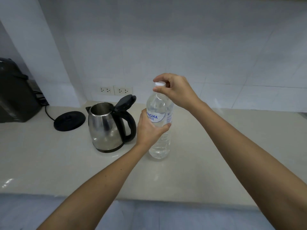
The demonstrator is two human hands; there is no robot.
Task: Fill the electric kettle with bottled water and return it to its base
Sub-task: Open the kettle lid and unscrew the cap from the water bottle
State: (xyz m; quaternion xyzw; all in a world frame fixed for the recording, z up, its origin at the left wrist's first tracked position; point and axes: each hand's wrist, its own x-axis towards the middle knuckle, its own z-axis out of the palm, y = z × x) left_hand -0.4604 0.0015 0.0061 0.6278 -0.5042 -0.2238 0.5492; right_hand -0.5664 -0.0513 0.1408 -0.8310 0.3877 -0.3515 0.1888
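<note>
Bottle (159,105) placement is upright on the pale countertop (49,163), just to the right of the electric kettle (106,128) and close to its black handle. The bottle is clear plastic, is filled with water nearly to the neck, and carries a white and blue label. Its midsection is gripped by the left hand (148,130), with the fingers wrapped behind the label and the thumb laid across the front. The white cap (160,84) is pinched from above by the right hand (176,90), between thumb and curled fingers, and is seated on the neck.

The kettle is stood directly on the countertop, off its base (69,120). Its black lid (125,102) is hinged open and tilted back over the handle, so that the steel interior is exposed. The round black base is located to the left of the kettle and slightly behind it, near but not touching, and a black cord (48,112) is led from it toward the left.

A dark appliance (15,93) is positioned at the far left edge of the counter. Two wall sockets (116,90) are mounted on the white tiles behind the kettle
</note>
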